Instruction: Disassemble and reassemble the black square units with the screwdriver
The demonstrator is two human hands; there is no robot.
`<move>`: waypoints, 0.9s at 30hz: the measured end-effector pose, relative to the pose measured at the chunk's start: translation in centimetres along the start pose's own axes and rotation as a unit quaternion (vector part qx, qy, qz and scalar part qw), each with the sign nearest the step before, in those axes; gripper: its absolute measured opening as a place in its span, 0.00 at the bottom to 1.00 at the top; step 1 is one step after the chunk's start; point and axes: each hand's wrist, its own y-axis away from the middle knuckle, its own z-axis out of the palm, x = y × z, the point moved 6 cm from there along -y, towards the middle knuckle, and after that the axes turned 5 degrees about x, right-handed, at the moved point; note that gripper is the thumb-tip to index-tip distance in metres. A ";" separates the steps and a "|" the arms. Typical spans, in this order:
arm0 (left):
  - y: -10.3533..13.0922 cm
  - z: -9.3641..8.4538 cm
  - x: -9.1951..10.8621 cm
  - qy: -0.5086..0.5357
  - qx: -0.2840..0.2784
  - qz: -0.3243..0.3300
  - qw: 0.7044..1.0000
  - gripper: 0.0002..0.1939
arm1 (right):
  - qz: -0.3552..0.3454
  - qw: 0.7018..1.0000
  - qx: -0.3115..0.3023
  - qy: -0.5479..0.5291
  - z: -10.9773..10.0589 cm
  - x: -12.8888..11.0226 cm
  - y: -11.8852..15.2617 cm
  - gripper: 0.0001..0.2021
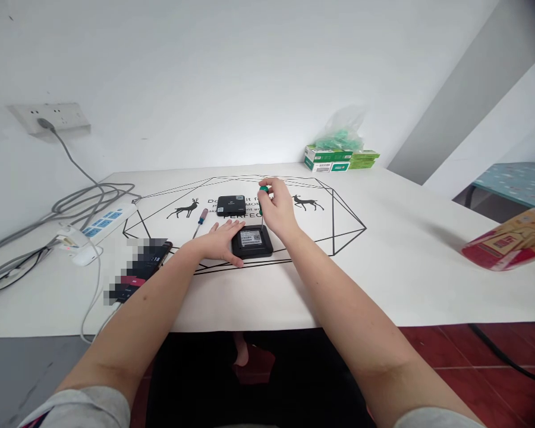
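Observation:
A black square device (252,241) with a white label lies on the white table mat. My left hand (220,242) rests against its left side, fingers spread, with the thumb at the lower left corner. My right hand (277,208) is closed around the green handle of a screwdriver (263,208), held upright; its shaft points down to the upper right part of the device. Behind the device lies a black box (230,205) with small stickers. A second screwdriver (201,220), with a red and blue handle, lies to the left of that box.
A phone (149,261) lies left of my left forearm, near a power strip (109,223) and tangled grey cables (87,202). Green and white boxes (327,157) with a plastic bag (343,134) stand at the back wall. A red and yellow package (508,241) lies far right.

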 end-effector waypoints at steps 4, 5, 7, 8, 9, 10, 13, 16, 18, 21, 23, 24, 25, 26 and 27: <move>-0.1 0.1 -0.1 -0.002 -0.001 0.001 1.000 0.77 | -0.021 0.999 0.013 0.033 0.2 0.3 0.0 0.14; -0.1 0.1 -0.1 -0.002 0.000 0.002 1.000 0.77 | -0.021 0.999 0.015 0.035 0.2 0.4 0.0 0.15; -0.1 0.1 -0.1 -0.001 -0.001 0.003 1.000 0.77 | -0.024 0.999 0.021 0.033 0.1 0.4 -0.1 0.16; -0.1 0.1 -0.1 0.001 -0.001 0.003 1.000 0.77 | -0.025 0.999 0.024 0.031 0.0 0.4 -0.1 0.17; 0.0 0.0 -0.2 0.002 -0.002 0.001 1.000 0.77 | -0.025 0.999 0.026 0.031 0.0 0.4 -0.1 0.18; 0.0 0.0 -0.2 0.002 -0.003 0.000 1.000 0.77 | -0.025 0.999 0.027 0.032 -0.1 0.3 -0.2 0.18; 0.0 0.0 -0.1 0.001 -0.004 -0.001 1.000 0.76 | -0.023 0.999 0.026 0.034 -0.1 0.2 -0.2 0.19; 0.0 0.1 -0.1 -0.003 -0.002 0.002 1.000 0.76 | -0.019 0.999 0.031 0.036 -0.1 0.1 -0.2 0.20; -0.1 0.1 -0.1 -0.005 -0.003 0.002 1.000 0.76 | -0.017 0.999 0.032 0.037 -0.1 0.1 -0.2 0.19; -0.2 0.1 -0.2 -0.007 -0.001 0.001 1.000 0.77 | -0.009 0.999 0.020 0.031 0.0 0.2 -0.1 0.19; -0.2 0.1 -0.2 -0.006 0.001 0.000 1.000 0.77 | 0.004 1.000 0.009 0.016 0.1 0.3 -0.1 0.18; -0.1 0.1 -0.2 -0.005 0.001 0.000 1.000 0.77 | 0.012 1.000 0.003 0.007 0.1 0.4 -0.1 0.18; -0.1 0.1 -0.2 -0.003 0.001 -0.001 1.000 0.77 | 0.018 1.000 -0.005 -0.003 0.2 0.4 -0.1 0.18; -0.1 0.1 -0.1 -0.001 0.000 -0.002 1.000 0.77 | 0.021 1.000 -0.012 -0.012 0.3 0.5 -0.1 0.17; 0.0 0.0 -0.1 0.001 -0.001 -0.002 1.000 0.76 | 0.020 1.000 -0.016 -0.018 0.3 0.4 0.0 0.16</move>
